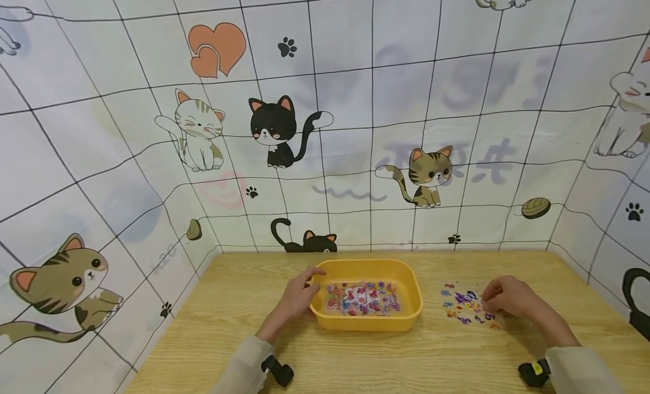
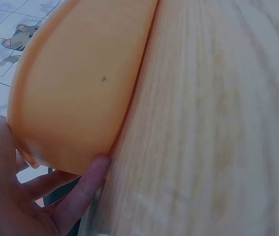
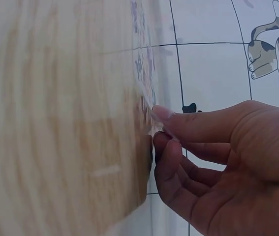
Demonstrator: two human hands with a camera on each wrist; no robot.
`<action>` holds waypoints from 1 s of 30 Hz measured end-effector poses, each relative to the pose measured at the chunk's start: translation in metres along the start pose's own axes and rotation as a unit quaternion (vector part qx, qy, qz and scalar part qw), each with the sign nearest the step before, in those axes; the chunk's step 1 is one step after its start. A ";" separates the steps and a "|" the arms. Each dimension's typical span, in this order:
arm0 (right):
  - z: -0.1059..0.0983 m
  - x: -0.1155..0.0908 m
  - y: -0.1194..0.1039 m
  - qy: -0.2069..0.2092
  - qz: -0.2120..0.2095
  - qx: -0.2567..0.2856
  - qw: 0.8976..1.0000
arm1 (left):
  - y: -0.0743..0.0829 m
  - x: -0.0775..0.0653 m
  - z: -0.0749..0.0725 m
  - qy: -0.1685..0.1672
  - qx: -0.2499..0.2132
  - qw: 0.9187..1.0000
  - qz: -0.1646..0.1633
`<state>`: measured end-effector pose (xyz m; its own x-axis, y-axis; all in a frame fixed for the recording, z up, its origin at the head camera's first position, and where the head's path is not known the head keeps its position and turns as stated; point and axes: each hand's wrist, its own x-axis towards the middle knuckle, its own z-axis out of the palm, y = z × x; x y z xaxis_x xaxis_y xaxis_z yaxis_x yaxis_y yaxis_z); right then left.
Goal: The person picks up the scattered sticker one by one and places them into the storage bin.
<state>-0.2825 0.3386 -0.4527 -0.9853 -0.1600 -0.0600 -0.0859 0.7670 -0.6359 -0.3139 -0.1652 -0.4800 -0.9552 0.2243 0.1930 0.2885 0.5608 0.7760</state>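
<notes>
A yellow plastic basin (image 1: 365,324) stands on the table, with a layer of small colourful stickers (image 1: 361,298) in its bottom. My left hand (image 1: 299,295) grips its left end, thumb and fingers about the rim; the left wrist view shows fingertips against the outer wall (image 2: 85,88). To the right of the basin lies a clear sheet with small purple, blue, red and yellow stickers (image 1: 464,298). At its right edge my right hand (image 1: 510,296) pinches the thin film between thumb and fingers. In the right wrist view the pinched edge (image 3: 166,132) lifts slightly beside the tabletop.
A light wood-grain table (image 1: 244,349) runs back to a white grid-patterned cloth (image 1: 345,157) printed with cats, which hangs behind and on both sides. A black looped thing (image 1: 637,298) shows at the far right edge.
</notes>
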 end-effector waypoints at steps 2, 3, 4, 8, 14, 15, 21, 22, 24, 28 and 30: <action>0.000 0.001 0.001 -0.001 0.004 0.004 1.000 | 0.000 0.000 0.000 0.001 0.003 1.000 0.003; 0.001 0.002 0.002 0.002 0.007 0.003 1.000 | -0.001 0.000 0.000 0.002 0.006 1.000 0.006; 0.000 0.002 0.003 0.003 0.008 0.001 1.000 | -0.001 -0.001 0.000 0.002 0.006 1.000 0.005; -0.001 0.004 0.003 0.011 0.015 -0.005 1.000 | -0.001 -0.001 0.001 0.000 0.006 1.000 0.008; -0.006 0.004 0.000 0.023 -0.003 -0.017 1.000 | -0.002 0.000 0.000 0.000 0.004 1.000 0.011; -0.007 0.003 -0.001 0.027 -0.008 -0.020 0.999 | -0.002 0.000 0.000 0.001 0.005 1.000 0.012; -0.013 -0.001 -0.009 0.044 -0.018 -0.017 0.999 | -0.001 -0.001 0.001 -0.003 0.000 1.000 0.009; -0.013 -0.001 -0.010 0.046 -0.017 -0.012 0.999 | -0.001 -0.001 0.000 -0.004 -0.004 1.000 0.008; -0.015 -0.003 -0.013 0.051 -0.016 -0.003 0.999 | -0.001 -0.001 0.000 -0.005 -0.006 1.000 0.008; -0.017 -0.005 -0.017 0.061 -0.022 0.009 0.998 | 0.000 -0.002 0.000 -0.006 -0.008 1.000 0.007; -0.019 -0.006 -0.019 0.067 -0.031 0.007 0.997 | 0.000 -0.002 0.000 -0.007 -0.013 1.000 0.003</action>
<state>-0.2778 0.3361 -0.4257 -0.9892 -0.1217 0.0822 -0.1458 0.7492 -0.6461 -0.3121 -0.1658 -0.4800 -0.9525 0.2381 0.1898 0.2921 0.5390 0.7900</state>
